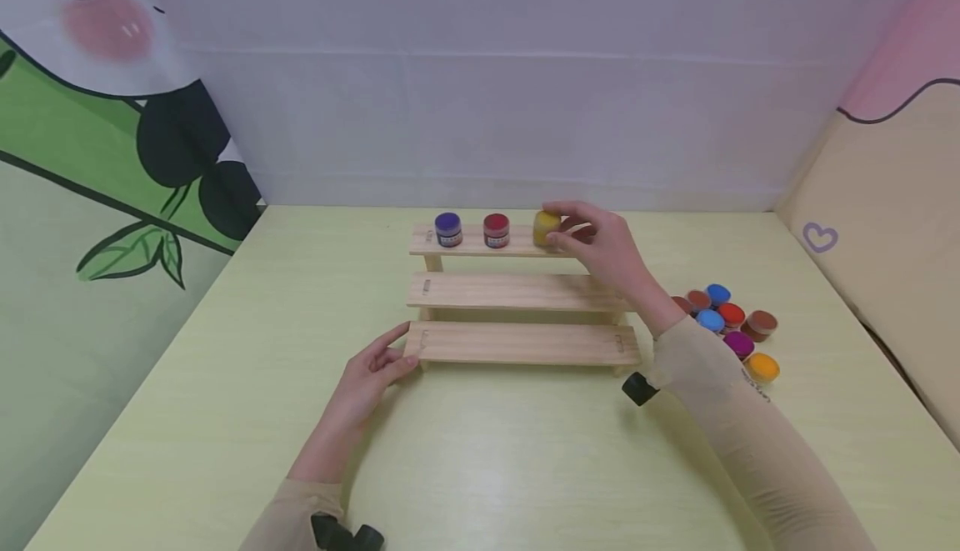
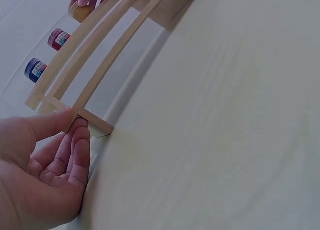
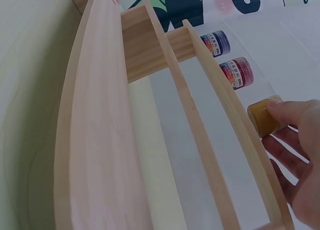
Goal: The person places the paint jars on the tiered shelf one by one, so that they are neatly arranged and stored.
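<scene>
A three-tiered wooden display rack (image 1: 517,343) stands on the table. My left hand (image 1: 367,380) pinches the left end of its lowest shelf, thumb on top and fingers curled beneath in the left wrist view. Between thumb and fingers, my right hand (image 1: 607,247) holds a small yellow paint jar (image 1: 544,229) at the top shelf, toward its right end. Whether that jar's base touches the shelf I cannot tell. Left of it on the same shelf stand a red-lidded paint jar (image 1: 496,231) and a blue-purple-lidded paint jar (image 1: 448,230), spaced apart.
Right of the rack, several more paint jars cluster on the table, among them an orange-yellow jar (image 1: 762,368), a purple jar (image 1: 738,344) and a blue jar (image 1: 717,293). My right forearm passes over the near side of this group. A pale curtain (image 1: 480,126) hangs behind the table.
</scene>
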`<state>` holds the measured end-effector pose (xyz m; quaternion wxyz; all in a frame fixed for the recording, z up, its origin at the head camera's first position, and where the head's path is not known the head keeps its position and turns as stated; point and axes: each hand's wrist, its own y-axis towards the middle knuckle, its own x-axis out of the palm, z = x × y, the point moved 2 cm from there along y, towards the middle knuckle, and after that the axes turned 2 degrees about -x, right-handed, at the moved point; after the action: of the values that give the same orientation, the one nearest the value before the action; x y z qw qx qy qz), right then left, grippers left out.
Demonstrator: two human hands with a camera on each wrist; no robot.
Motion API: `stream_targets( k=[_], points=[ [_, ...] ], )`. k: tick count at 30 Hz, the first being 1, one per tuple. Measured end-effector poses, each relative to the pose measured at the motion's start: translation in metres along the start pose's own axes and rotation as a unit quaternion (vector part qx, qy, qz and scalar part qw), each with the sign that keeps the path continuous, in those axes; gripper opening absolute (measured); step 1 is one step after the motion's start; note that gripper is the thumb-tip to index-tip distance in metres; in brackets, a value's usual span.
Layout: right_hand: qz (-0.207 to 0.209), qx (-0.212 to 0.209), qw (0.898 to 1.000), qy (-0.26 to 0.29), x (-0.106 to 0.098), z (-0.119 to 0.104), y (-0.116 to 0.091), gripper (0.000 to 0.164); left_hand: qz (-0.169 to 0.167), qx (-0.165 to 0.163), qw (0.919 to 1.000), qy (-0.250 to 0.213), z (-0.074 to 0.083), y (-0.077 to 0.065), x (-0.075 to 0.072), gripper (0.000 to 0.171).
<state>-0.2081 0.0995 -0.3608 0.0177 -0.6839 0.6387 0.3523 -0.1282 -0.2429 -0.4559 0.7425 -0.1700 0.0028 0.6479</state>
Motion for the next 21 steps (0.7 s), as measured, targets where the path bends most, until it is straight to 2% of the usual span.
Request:
stream_targets(
  k=[9,21],
  points=[
    [-0.003,0.019,1.0,0.003,-0.0003,0.0025,-0.0004,0.041,-0.001,-0.001,1.0,-0.007,-0.001,0.0006,-0.0003,0.059],
    [-0.001,0.022,1.0,-0.003,-0.0006,0.0058,-0.003,0.039,-0.004,-0.001,0.9999,-0.013,-0.0014,0.0009,-0.0004,0.059]
  ],
)
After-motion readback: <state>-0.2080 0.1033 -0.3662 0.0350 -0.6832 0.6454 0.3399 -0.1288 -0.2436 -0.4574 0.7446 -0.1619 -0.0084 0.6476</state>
